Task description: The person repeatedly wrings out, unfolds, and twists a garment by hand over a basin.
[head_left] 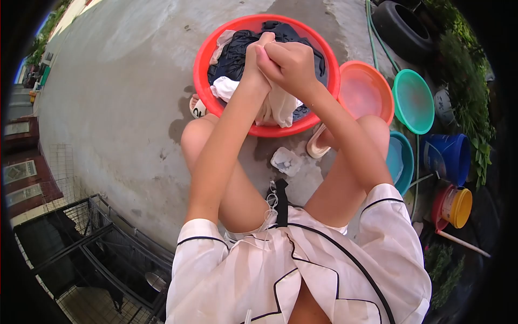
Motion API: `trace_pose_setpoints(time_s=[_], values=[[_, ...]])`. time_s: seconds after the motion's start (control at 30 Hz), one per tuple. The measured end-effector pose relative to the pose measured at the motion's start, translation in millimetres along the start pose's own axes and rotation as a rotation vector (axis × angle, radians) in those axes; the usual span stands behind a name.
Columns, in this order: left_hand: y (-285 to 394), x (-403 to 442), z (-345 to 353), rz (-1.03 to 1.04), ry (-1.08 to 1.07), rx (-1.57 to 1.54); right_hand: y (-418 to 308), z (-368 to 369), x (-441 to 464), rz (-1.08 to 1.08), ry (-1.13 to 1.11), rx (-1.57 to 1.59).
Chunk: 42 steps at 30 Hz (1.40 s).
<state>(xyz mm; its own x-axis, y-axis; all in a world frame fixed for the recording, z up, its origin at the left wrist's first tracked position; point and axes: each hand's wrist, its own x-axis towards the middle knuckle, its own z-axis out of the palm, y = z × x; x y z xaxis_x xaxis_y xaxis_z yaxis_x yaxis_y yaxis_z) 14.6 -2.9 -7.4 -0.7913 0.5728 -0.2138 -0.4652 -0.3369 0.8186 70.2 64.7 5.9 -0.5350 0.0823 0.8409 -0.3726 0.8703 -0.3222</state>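
Over a large red basin [199, 70], both fists are pressed together. My left hand [254, 62] is closed, and against it my right hand [291, 62] is closed too, thumb on top. A pale cloth [278, 108] comes out below them between my forearms; its upper part is hidden by the hands, which appear to grip it. Dark clothes [232, 56] fill much of the basin, along with a white cloth [224, 88] at the left side.
An orange basin [367, 89], green basin [414, 102] and teal basin [399, 162] stand to the right, near a blue bucket [448, 159] and yellow bucket [458, 208]. A whitish container [286, 162] lies between my feet. A tyre [402, 29] sits beyond a green hose [372, 40].
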Motion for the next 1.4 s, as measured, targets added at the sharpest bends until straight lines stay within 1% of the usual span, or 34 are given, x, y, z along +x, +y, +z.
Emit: trace_pose_setpoints(time_s=[0.03,0.07,0.1,0.13,0.17,0.23,0.27,0.3,0.33,0.37,0.4,0.43,0.47,0.5,0.57,0.6,0.63,0.67,0.7,0.77,0.8,0.83,0.9,0.97,1.0,1.03,1.1,1.17,1.2,1.23,1.3,1.37,1.4], values=[[6,-15,19,-0.088,0.103,-0.107,9,-1,5,0.237,0.013,0.016],[13,-26,31,-0.098,0.16,0.141,23,-3,8,0.455,0.005,0.08],[9,-24,31,-0.064,0.145,0.21,31,-6,12,0.673,-0.003,0.144],[7,-21,28,-0.05,0.133,0.169,32,-5,10,0.691,0.001,0.124],[6,-17,24,-0.036,0.12,0.13,30,-2,6,0.523,0.035,0.064],[8,-9,18,-0.043,0.176,-0.136,5,2,2,0.186,0.099,-0.053],[-3,12,-19,-0.12,-0.087,-0.187,-1,4,-4,-0.052,0.043,-0.063],[-1,13,-19,-0.034,-0.107,-0.157,-18,4,-3,-0.159,0.011,-0.085],[1,14,-18,0.052,-0.125,-0.13,-12,5,-3,-0.134,-0.014,-0.051],[-4,11,-14,-0.01,-0.066,-0.155,-3,6,-3,-0.107,-0.042,-0.016],[-3,3,-4,-0.071,-0.005,-0.184,7,6,0,0.156,-0.02,0.029],[4,-12,21,-0.109,0.159,-0.16,18,6,6,0.419,0.006,0.07],[0,-12,21,-0.123,0.123,0.032,29,4,11,0.628,0.034,0.176],[7,-20,30,-0.079,0.131,0.096,28,4,11,0.597,0.051,0.125],[7,-11,21,-0.091,0.094,0.003,19,5,7,0.538,0.084,0.024],[4,-3,10,-0.08,0.064,-0.066,9,6,2,0.382,0.047,-0.011],[2,5,-2,-0.068,0.037,-0.135,-4,10,-2,0.135,0.082,0.031],[2,14,-13,-0.024,0.012,-0.12,-15,6,-3,0.029,0.023,-0.007],[2,12,-13,0.099,-0.029,-0.048,-23,3,-3,-0.076,-0.035,-0.044],[-1,9,-7,-0.064,-0.044,-0.197,-1,7,1,0.163,0.002,0.111],[4,-4,16,-0.095,0.137,-0.171,13,5,6,0.432,-0.054,0.081],[5,-9,23,-0.084,0.164,0.002,27,5,11,0.617,0.007,0.19],[2,-8,20,-0.01,0.095,0.126,37,6,7,0.709,0.045,0.171],[9,-4,21,-0.038,0.175,-0.142,11,9,2,0.514,0.037,0.039],[3,7,3,0.0,0.092,-0.091,-5,9,-3,0.299,0.053,0.064],[7,15,-3,0.001,0.148,-0.019,-12,8,-11,0.134,-0.017,0.018],[2,14,-6,0.026,0.115,0.051,-9,5,-12,0.064,-0.054,0.035],[2,-2,12,-0.049,0.096,-0.158,6,2,4,0.432,-0.046,0.117],[9,-11,25,-0.063,0.166,0.008,19,5,7,0.635,0.033,0.246],[6,-14,29,-0.038,0.149,0.091,33,2,11,0.717,0.021,0.209],[3,-7,22,-0.01,0.096,0.057,34,7,3,0.743,0.06,0.2],[9,-4,19,-0.021,0.166,-0.207,1,5,2,0.544,0.016,0.119],[3,7,0,0.008,0.079,-0.14,-11,6,-5,0.339,0.001,0.108]])
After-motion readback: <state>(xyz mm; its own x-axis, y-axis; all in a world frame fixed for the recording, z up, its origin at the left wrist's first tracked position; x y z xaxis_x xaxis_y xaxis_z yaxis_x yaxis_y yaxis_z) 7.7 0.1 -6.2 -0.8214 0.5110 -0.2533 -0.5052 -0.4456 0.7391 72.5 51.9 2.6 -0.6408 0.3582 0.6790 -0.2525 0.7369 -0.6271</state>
